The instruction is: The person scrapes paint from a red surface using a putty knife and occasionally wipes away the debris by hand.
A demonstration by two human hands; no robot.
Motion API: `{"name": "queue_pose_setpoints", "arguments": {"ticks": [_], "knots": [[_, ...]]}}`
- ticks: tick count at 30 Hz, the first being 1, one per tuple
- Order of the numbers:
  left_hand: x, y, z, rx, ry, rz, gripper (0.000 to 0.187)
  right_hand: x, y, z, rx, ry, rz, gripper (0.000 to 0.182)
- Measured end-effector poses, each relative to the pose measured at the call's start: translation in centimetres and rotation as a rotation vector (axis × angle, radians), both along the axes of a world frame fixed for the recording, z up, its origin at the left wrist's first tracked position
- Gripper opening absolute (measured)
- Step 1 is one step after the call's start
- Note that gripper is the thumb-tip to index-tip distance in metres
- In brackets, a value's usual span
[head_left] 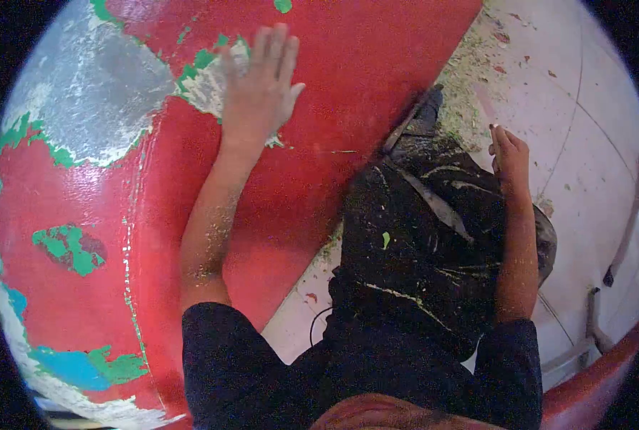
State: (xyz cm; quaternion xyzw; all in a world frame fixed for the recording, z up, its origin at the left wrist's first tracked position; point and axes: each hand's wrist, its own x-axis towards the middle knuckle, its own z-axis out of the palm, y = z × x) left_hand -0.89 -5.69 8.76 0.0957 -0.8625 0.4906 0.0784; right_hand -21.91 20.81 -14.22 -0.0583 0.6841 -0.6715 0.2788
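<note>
My left hand [256, 97] lies with fingers stretched out on a large red painted panel [312, 86], over a patch where the paint is chipped to white and green. Slight blur softens its fingertips. On the right, above the littered floor, my right hand [511, 154] is closed around a small scraper [485, 106], whose thin, pale blade is blurred and points up and away. It is apart from the panel. Left of my left hand, a large bare grey patch [104, 86] with ragged white and green edges breaks the red paint.
Paint flakes [470, 93] litter the pale floor [570, 193] along the panel's edge. Dusty dark trousers [420, 236] fill the middle. Grey metal legs [627, 222] stand at the right, beside another red surface [599, 380]. Blue and green patches [83, 367] mark the panel's lower left.
</note>
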Motion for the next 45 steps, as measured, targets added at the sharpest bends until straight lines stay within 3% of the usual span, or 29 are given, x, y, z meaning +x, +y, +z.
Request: {"name": "queue_pose_setpoints", "arguments": {"ticks": [4,6,7,9,16,20,24,29,31,33,35,36,39,42,45], "knots": [[-0.1,-1.2,-2.9,0.183,-0.304,-0.082,0.051,0.1,0.2,-0.2,0.011,0.03,0.041,0.034],[-1.0,0.4,-3.2,0.429,-0.709,0.127,0.045,-0.7,0.3,-3.0,0.037,0.232,0.078,0.034],[-0.2,0.3,-3.0,0.381,-0.579,0.046,0.047,-1.2,0.4,-3.3,0.052,0.338,0.089,0.035],[2.1,-0.3,-2.3,0.279,-0.325,-0.115,0.05,-0.4,0.7,-0.7,-0.036,0.008,0.004,0.033],[7.5,2.7,11.6,-0.002,0.137,0.148,0.064,0.0,0.1,0.0,-0.023,0.001,0.025,0.032],[9.1,2.4,15.3,-0.299,0.495,0.213,0.073,-0.6,-0.2,-1.5,0.048,0.056,0.091,0.034],[8.0,2.1,12.1,-0.226,0.591,0.209,0.075,0.3,-0.1,-0.7,0.007,0.042,0.102,0.034],[6.1,2.0,5.8,-0.02,0.216,0.113,0.07,-0.3,0.2,-2.4,-0.058,0.02,0.044,0.036],[6.2,1.6,3.6,0.138,0.082,-0.037,0.062,-0.7,0.4,-1.5,-0.003,0.042,0.063,0.034],[6.2,2.8,2.4,0.611,-0.155,-0.006,0.054,-0.1,-0.3,-0.9,-0.123,0.084,0.048,0.029],[5.9,4.6,0.6,1.047,-0.047,0.088,0.049,1.6,-1.9,1.1,-0.149,0.223,0.037,0.026],[5.3,5.1,-0.3,1.266,-0.007,0.149,0.048,4.1,-2.2,5.3,-0.221,0.174,0.093,0.025],[2.7,5.4,-5.9,1.825,0.58,-0.299,0.052,12.1,-4.8,15.5,-0.306,0.201,0.218,0.032],[-0.1,7.0,-3.9,2.491,0.977,-0.297,0.052,16.1,-9.0,16.5,-0.459,0.416,0.322,0.037],[0.0,5.7,-2.2,2.634,1.181,-0.31,0.048,17.0,-11.4,17.6,-0.488,0.512,0.361,0.039]]}}
